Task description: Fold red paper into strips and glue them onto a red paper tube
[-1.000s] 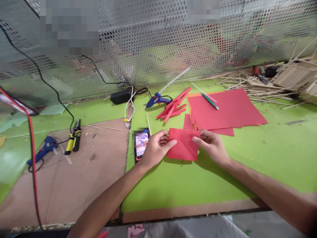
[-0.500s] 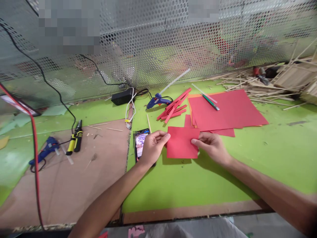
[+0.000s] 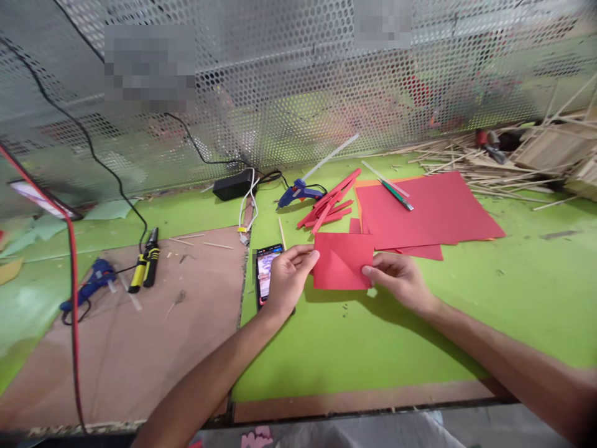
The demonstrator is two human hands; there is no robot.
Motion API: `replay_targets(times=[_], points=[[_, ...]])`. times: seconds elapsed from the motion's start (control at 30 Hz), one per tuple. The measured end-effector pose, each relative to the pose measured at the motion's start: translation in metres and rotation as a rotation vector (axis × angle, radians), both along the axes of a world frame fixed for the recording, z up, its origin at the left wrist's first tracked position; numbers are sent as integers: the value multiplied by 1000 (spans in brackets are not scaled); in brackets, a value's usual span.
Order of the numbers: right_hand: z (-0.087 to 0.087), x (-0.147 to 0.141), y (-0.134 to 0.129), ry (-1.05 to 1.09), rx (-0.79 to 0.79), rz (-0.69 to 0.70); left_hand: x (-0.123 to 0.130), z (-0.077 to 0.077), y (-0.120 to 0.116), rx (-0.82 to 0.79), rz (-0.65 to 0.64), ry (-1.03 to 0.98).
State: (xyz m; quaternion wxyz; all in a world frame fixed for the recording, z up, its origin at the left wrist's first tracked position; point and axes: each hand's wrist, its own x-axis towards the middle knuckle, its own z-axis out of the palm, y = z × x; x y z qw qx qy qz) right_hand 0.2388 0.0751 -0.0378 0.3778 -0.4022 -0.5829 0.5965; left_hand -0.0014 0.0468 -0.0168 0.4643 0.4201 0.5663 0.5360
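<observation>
A small, nearly square piece of red paper [image 3: 342, 261] is held between my two hands above the green tabletop. My left hand [image 3: 290, 279] pinches its left edge, thumb in front. At the lower right edge, my right hand [image 3: 402, 280] pinches the paper between thumb and fingers. A faint diagonal line or bend shows across its face. Partly covered by my left hand lies a phone [image 3: 263, 270] with a lit screen. Beyond the paper are folded red paper strips [image 3: 332, 202] and larger red sheets [image 3: 429, 208] over orange ones.
A green-handled craft knife [image 3: 396, 194] lies on the sheets. A blue glue gun [image 3: 298, 193] stands near the mesh panel [image 3: 280, 112]. Thin wooden sticks [image 3: 457, 162] pile up at the back right. At left are another glue gun [image 3: 93, 283], yellow-black pliers [image 3: 150, 264] and a red cable [image 3: 73, 280].
The red paper has tilted and risen slightly, and a diagonal line now shows on it. Both hands keep their pinch. The whole view has shifted slightly.
</observation>
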Motion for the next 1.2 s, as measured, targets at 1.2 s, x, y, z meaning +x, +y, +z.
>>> replay_targets(times=[1.2], points=[[8,-13,-21,-243,329,27,11,17,-22,220,-360,618]])
